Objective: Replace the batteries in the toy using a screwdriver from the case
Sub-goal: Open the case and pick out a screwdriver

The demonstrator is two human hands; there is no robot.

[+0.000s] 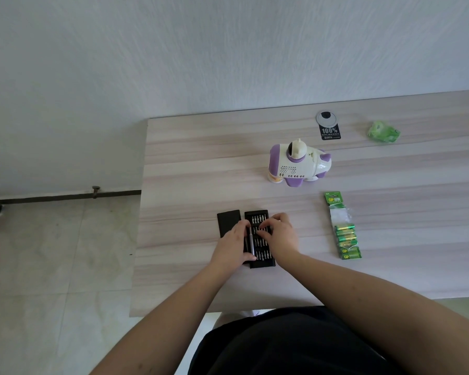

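1. Head view: the open screwdriver case (260, 239) lies on the bench (187, 171) under both hands, its long axis running away from the person.
2. The driver handle (251, 243) lies along the case's left side; the left hand (234, 246) is nearer it, gripping that edge.
3. The right hand (279, 235) has its fingers curled down over the bits; whether they pinch one I cannot tell.
4. The toy (298, 165) stands well beyond the case, toward the right; the batteries (345, 234) lie to the right.

Glossy plastic toy (299, 163), matt wood-grain table (190, 163), seemingly metal screwdriver (252, 243).
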